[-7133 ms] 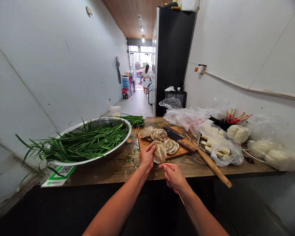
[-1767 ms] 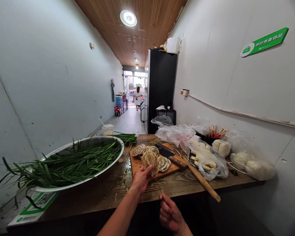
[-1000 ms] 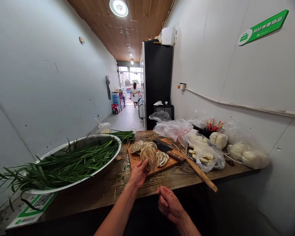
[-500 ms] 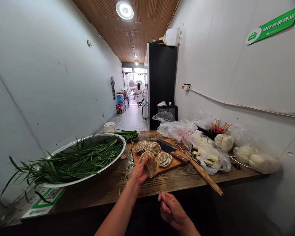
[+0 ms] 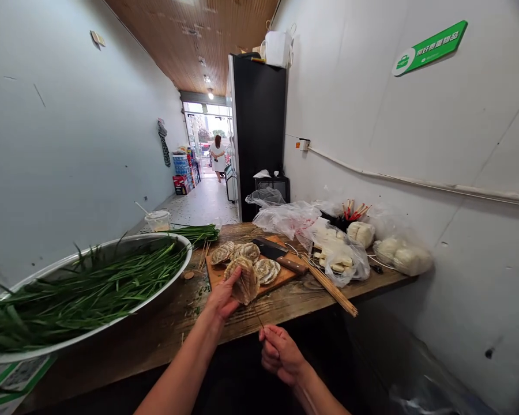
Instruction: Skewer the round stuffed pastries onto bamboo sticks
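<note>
From where I stand, the left hand [image 5: 225,294] has its thumb laid across the face of a thin, floppy-looking round piece [image 5: 244,282], fingers supporting it from behind, just above the near side of the cutting board [image 5: 214,276]. The right hand [image 5: 283,353] is curled tight, thumb and forefinger pinching a slim stick [image 5: 258,317] that slopes up to the round piece's lower edge; I can't make out how far it runs in. I'd worry about the piece tearing if the stick were pushed too steeply, or a fingertip getting pricked if the point came through where the left fingers hide. The cleaver [image 5: 270,248] lies on the board's far right, beyond the other rounds [image 5: 267,271], so a careless sweep that way could meet its blade. The right hand hangs over the front edge of the table [image 5: 281,302], with dark, open space beneath it. Leftward, the big bowl's rim [image 5: 188,253] hems in the left arm; to the right, a bundle of loose sticks [image 5: 331,288] juts past the table edge and could be knocked.
</note>
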`<state>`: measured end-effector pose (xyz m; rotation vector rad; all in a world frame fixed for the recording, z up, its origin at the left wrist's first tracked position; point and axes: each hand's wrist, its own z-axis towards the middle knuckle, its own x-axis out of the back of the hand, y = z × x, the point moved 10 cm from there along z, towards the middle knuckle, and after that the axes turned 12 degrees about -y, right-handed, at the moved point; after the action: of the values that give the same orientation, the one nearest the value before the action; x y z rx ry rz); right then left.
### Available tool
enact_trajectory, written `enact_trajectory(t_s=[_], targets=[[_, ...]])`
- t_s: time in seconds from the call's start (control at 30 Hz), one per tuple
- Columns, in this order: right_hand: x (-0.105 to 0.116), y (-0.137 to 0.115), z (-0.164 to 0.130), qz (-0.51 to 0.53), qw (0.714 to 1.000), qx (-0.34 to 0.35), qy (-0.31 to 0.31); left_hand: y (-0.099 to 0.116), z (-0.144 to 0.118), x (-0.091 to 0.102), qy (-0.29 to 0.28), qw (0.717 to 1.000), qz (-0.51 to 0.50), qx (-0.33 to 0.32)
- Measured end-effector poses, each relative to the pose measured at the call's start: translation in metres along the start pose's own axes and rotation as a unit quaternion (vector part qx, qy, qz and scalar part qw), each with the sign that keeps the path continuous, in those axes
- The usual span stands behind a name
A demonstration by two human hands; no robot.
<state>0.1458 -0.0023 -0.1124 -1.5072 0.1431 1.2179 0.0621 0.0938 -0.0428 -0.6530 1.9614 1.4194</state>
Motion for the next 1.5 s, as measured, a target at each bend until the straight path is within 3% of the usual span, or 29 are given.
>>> enact_trajectory(t_s=[0.27,0.37,0.43,0.5,0.53,0.67,0.73,0.83,0.93,1.0,1.13,1.23,1.3,1.33,1.37,1.47,1.5], targets=[[0.0,-0.009,0.003,-0.045,0.999,-0.001,0.007,0.0,0.002,0.005,-0.01,0.999,-0.032,0.024],[0.009,-0.038,0.001,-0.136,0.99,0.019,0.036,0.005,-0.004,0.004,-0.071,0.997,-0.029,0.019],[0.021,-0.071,-0.006,-0.231,0.969,0.03,0.079,0.009,-0.009,0.01,-0.095,0.995,-0.003,0.007],[0.036,-0.115,-0.014,-0.361,0.922,0.041,0.134,0.017,-0.012,0.027,-0.071,0.995,0.059,-0.032],[0.041,-0.14,-0.017,-0.439,0.883,0.048,0.161,0.022,-0.013,0.038,-0.047,0.992,0.1,-0.062],[0.053,-0.224,-0.01,-0.69,0.683,0.046,0.235,0.044,-0.022,0.063,0.033,0.952,0.247,-0.18],[0.053,-0.239,0.001,-0.725,0.643,0.048,0.243,0.043,-0.024,0.058,0.034,0.937,0.286,-0.196],[0.037,-0.221,0.015,-0.728,0.641,0.064,0.237,0.024,-0.017,0.029,-0.02,0.935,0.321,-0.151],[0.014,-0.176,0.015,-0.698,0.664,0.125,0.239,-0.004,-0.005,-0.003,-0.061,0.94,0.322,-0.091],[0.001,-0.141,0.015,-0.692,0.671,0.149,0.22,-0.016,0.001,-0.017,-0.073,0.947,0.301,-0.085],[-0.012,-0.102,0.019,-0.743,0.633,0.113,0.188,-0.027,0.007,-0.021,-0.066,0.957,0.267,-0.095],[-0.026,-0.104,0.024,-0.79,0.605,0.055,0.077,-0.026,0.007,-0.009,-0.058,0.967,0.235,-0.079],[-0.034,-0.12,0.026,-0.8,0.599,0.036,-0.014,-0.021,0.004,0.001,-0.048,0.97,0.228,-0.07],[-0.031,-0.134,0.027,-0.8,0.598,0.026,-0.029,-0.018,0.001,0.006,-0.043,0.97,0.232,-0.067],[-0.021,-0.152,0.028,-0.814,0.581,0.012,-0.007,-0.014,-0.002,0.009,-0.039,0.967,0.242,-0.067],[0.04,-0.19,0.038,-0.882,0.439,-0.139,0.105,-0.002,-0.015,0.012,-0.045,0.943,0.317,-0.089],[0.055,-0.195,0.043,-0.885,0.423,-0.16,0.111,0.002,-0.021,0.011,-0.049,0.932,0.346,-0.099]])
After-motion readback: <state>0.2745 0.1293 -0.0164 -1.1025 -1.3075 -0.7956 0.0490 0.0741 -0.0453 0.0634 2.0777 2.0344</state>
